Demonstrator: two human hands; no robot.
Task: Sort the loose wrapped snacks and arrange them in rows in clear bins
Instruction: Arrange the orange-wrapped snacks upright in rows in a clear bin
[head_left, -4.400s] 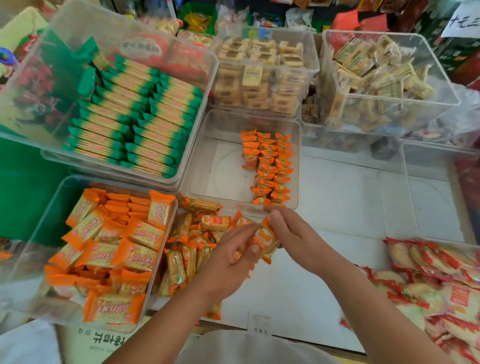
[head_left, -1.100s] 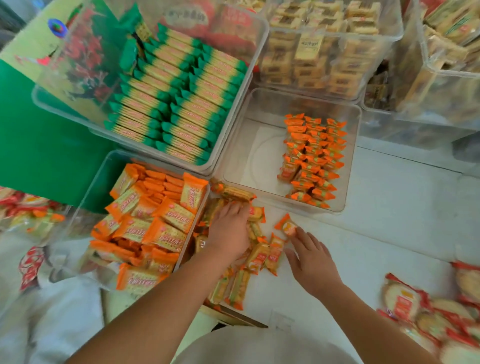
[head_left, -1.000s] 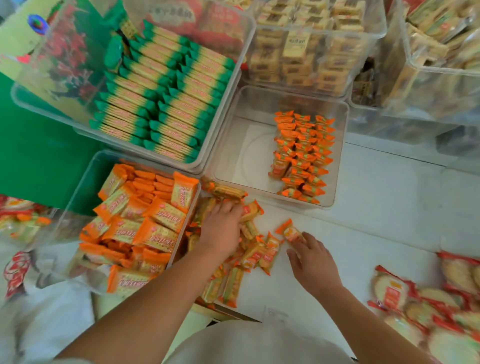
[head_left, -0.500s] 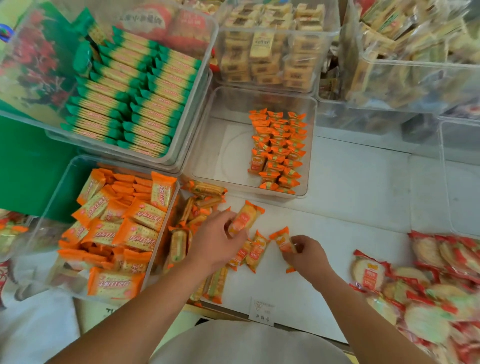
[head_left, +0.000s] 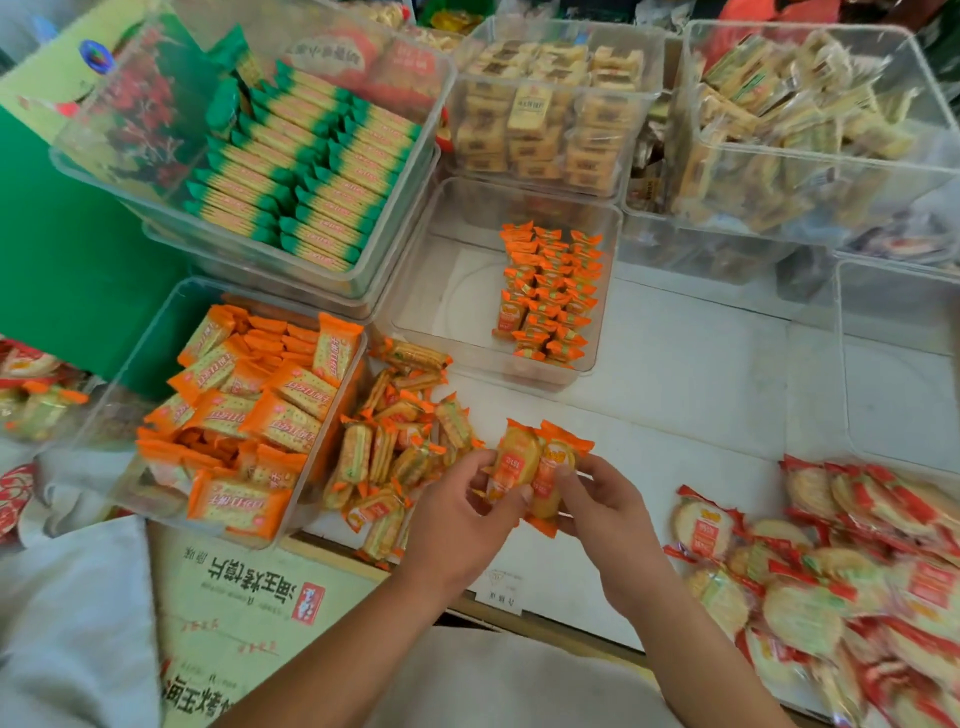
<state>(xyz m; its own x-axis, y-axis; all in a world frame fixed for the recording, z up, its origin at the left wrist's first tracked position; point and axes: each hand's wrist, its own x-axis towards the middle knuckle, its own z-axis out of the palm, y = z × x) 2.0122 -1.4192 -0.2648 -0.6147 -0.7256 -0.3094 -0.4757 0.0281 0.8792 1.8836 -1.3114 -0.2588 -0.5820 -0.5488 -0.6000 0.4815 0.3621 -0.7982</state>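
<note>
left hand and right hand had come together since half a second before, bringing the first orange packet against the second orange packet.
each forearm rose from the lower frame edge, with the hands meeting above the white counter. the left hand pinched the first orange packet between thumb and curled fingers. the right hand pinched the second orange packet likewise, thumb across its lower half. both packets stood upright and touching, just beside the loose pile and near the clear bin, whose right side held the orange rows. fingertips behind the wrappers were hidden. wrapper print was too blurred to read. the red-wrapped crackers at the right were cut off by the frame edge.
</note>
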